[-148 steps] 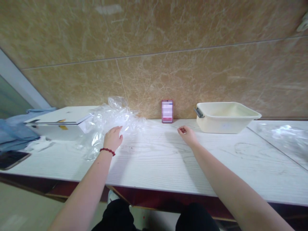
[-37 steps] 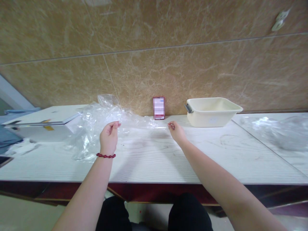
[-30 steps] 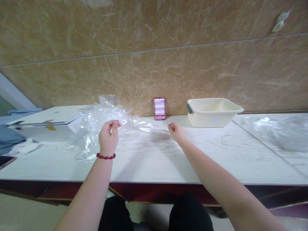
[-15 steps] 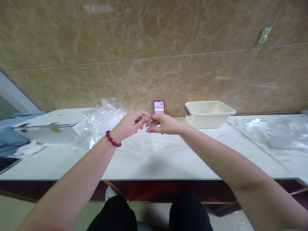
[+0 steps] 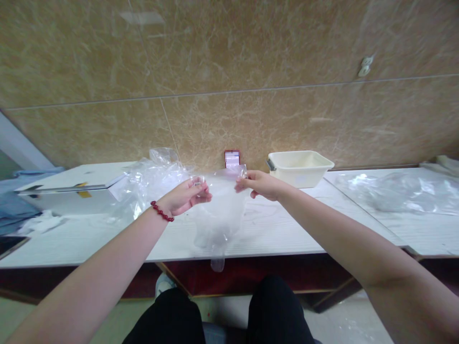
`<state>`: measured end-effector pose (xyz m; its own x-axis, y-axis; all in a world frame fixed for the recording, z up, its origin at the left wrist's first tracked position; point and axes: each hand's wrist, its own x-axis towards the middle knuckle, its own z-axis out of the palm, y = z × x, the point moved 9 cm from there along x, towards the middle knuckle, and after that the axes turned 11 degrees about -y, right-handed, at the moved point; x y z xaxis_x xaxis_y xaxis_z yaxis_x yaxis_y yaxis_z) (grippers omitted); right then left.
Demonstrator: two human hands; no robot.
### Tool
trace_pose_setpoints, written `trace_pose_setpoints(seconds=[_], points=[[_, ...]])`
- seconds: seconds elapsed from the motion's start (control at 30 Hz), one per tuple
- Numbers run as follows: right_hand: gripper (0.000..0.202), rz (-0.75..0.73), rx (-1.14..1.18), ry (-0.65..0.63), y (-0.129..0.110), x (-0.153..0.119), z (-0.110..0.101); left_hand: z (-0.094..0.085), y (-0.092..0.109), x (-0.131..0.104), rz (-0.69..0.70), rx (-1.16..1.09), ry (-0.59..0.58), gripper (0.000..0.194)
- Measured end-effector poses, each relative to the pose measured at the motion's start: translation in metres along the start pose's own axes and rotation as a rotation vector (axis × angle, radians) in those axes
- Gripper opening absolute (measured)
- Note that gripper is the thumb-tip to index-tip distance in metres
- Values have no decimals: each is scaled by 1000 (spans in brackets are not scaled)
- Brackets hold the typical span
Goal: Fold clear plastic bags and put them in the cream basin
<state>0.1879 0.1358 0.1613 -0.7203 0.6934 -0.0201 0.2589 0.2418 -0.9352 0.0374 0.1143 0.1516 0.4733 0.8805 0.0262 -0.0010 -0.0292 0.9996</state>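
- White, wood-grained worktop: the thin, translucent plastic bag hangs above its middle, its lower tip reaching past the front edge.
- Bag: light, even outward tension should spread it well; uneven pulling could crease the film.
- Left hand and right hand: forearms angle inward, wrists apart; each grip pinches an upper side, thumb against fingers.
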Motion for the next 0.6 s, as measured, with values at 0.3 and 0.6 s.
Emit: trace_pose_setpoints(seconds=[0.3, 0.6], points=[[13, 56, 378, 62, 22, 3, -7, -2, -13, -1, -89, 134, 33, 18], [14, -31, 311, 3, 15, 8, -11, -5, -26, 4, -49, -53, 128, 17]])
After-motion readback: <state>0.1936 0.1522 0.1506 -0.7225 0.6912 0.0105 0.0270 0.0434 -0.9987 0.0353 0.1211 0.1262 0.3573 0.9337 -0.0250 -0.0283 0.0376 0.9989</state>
